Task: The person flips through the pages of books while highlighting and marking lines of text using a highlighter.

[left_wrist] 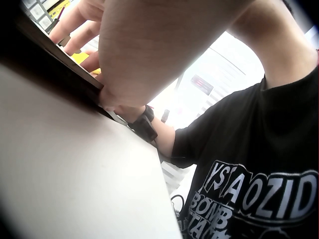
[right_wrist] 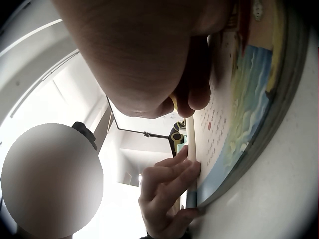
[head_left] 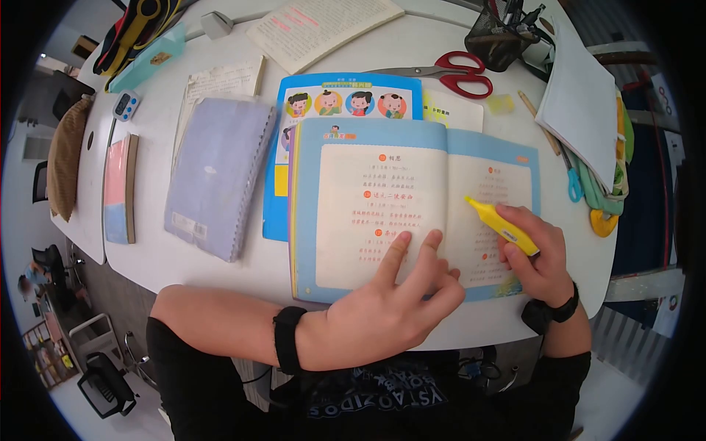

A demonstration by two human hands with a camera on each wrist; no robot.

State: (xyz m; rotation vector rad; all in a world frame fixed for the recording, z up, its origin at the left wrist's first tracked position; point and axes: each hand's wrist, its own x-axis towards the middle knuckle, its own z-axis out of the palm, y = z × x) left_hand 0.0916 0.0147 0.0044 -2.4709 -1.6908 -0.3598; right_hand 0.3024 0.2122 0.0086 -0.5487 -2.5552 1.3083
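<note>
An open book [head_left: 390, 134] with light blue page borders and printed Chinese text lies in front of the person. The left hand [head_left: 390, 309] rests on its lower left page, two fingers stretched out and touching the print near the fold, the others bent. In the right hand [head_left: 544, 253] a yellow highlighter [head_left: 507, 226] is pinched between thumb and fingers, its narrow tip pointing up and left over the right page, close to the fold. The right wrist view shows the left hand [right_wrist: 169, 194] at the book's far edge, while the right hand's [right_wrist: 139, 50] underside covers most of the highlighter.
Beneath the open book lies a blue book [head_left: 353, 82] with cartoon children. A lavender notebook [head_left: 217, 173] and a pink-blue book [head_left: 119, 187] lie left. Behind are red-handled scissors [head_left: 465, 75], a printed booklet [head_left: 320, 33] and a mesh pen holder [head_left: 491, 37]. Papers [head_left: 577, 110] overhang the right side.
</note>
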